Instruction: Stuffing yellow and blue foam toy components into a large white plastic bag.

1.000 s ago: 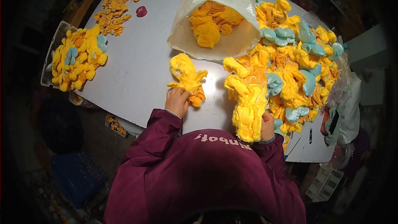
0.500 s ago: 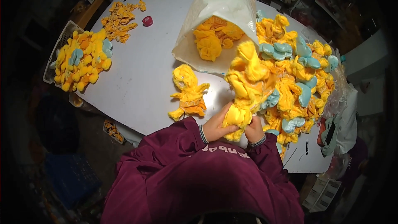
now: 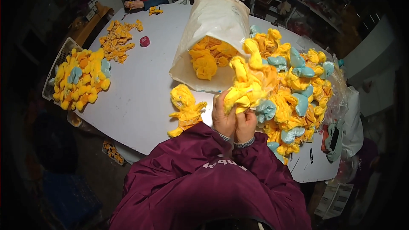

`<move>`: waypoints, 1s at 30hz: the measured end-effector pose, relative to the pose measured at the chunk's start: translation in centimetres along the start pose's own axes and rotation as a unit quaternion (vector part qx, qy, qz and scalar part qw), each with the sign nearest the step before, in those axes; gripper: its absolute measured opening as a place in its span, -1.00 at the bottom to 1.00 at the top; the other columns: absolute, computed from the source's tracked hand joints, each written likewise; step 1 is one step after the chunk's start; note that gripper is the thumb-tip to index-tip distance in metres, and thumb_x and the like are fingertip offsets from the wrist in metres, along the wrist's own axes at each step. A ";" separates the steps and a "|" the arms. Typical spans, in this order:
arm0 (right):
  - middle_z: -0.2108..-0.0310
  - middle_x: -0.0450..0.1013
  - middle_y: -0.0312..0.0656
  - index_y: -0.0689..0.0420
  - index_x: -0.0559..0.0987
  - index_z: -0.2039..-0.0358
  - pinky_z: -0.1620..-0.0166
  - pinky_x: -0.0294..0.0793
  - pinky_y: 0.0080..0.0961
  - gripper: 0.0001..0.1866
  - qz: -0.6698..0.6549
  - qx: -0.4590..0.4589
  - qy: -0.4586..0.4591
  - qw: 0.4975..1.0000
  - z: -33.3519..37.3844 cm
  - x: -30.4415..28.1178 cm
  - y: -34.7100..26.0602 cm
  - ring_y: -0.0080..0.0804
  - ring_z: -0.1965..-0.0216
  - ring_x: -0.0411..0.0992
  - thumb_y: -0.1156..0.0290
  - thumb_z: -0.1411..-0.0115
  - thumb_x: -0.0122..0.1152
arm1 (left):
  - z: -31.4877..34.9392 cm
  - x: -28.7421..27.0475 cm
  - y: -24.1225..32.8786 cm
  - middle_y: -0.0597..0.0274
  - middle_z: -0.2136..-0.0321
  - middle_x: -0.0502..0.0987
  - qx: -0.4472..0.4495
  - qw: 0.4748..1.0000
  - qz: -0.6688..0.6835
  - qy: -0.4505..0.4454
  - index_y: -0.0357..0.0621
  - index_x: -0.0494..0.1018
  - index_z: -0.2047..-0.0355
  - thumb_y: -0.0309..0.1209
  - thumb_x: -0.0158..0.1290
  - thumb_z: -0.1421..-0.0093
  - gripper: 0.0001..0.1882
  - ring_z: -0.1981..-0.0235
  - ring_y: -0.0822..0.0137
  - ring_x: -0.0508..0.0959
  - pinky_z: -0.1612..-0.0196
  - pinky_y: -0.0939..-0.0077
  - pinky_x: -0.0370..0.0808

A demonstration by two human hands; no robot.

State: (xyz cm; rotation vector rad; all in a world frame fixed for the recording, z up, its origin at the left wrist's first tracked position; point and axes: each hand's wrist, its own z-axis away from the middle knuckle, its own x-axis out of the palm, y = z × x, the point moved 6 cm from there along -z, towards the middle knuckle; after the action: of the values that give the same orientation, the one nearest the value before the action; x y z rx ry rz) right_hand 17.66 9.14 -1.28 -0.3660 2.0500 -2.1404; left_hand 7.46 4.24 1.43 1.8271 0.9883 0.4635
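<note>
Two-handed grip: the left hand (image 3: pixel 223 117) and right hand (image 3: pixel 246 126), side by side, grasp the lower end of a yellow plush piece (image 3: pixel 248 83), presumably to steady its limp cloth. It is raised before the white sack (image 3: pixel 217 17), whose mouth faces the person, probably for access; a plush figure (image 3: pixel 186 107) lies within reach on the tabletop (image 3: pixel 140 85).

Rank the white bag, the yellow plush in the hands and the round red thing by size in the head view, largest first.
1. White bag
2. Yellow plush
3. Round red thing
</note>
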 end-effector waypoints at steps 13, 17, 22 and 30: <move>0.27 0.49 -0.08 0.38 0.50 0.19 0.21 0.40 -0.68 -0.75 -0.217 0.292 -0.241 0.900 5.4 -4.4 3.9 -0.44 0.33 0.44 0.48 -0.17 0.05 | -2.5 -2.6 1.5 0.24 0.74 0.38 0.111 0.970 -0.042 -0.210 -0.24 0.43 0.63 -0.50 0.15 -0.06 -0.83 0.76 0.28 0.30 0.62 0.48 0.27; 0.20 0.49 0.00 0.41 0.45 0.10 0.20 0.46 -0.62 -0.68 -0.187 0.317 -0.335 0.867 5.4 -5.2 2.0 -0.37 0.30 0.49 0.48 -0.18 0.06 | -3.9 -3.5 -0.5 0.25 0.73 0.39 0.086 0.971 -0.079 -0.207 -0.24 0.44 0.61 -0.46 0.18 -0.04 -0.82 0.76 0.29 0.28 0.62 0.50 0.25; 0.19 0.49 0.04 0.40 0.37 0.01 0.26 0.51 -0.63 -0.63 -0.206 0.310 -0.310 0.875 3.8 -5.5 -2.8 -0.32 0.33 0.52 0.56 -0.15 0.03 | -6.4 -3.7 -2.7 0.13 0.34 0.51 -0.010 0.930 -0.111 -0.351 -0.21 0.50 0.38 -0.32 0.18 -0.04 -0.78 0.37 0.24 0.46 0.27 0.42 0.36; 0.31 0.48 -0.15 0.26 0.36 0.00 0.42 0.44 -0.75 -0.60 -0.269 0.255 -0.261 0.891 2.5 -3.9 0.2 -0.52 0.40 0.47 0.55 -0.11 0.05 | -0.7 3.4 6.8 0.22 0.05 0.39 0.267 0.829 -0.323 -0.369 -0.04 0.42 0.12 -0.21 0.15 0.05 -0.55 -0.05 0.14 0.34 -0.21 -0.09 0.02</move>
State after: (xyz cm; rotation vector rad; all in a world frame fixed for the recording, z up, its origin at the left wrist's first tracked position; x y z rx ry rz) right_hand 22.13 7.79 -1.69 -1.3681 1.1158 -2.3860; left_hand 11.94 5.95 7.37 1.7372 1.1335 -0.9663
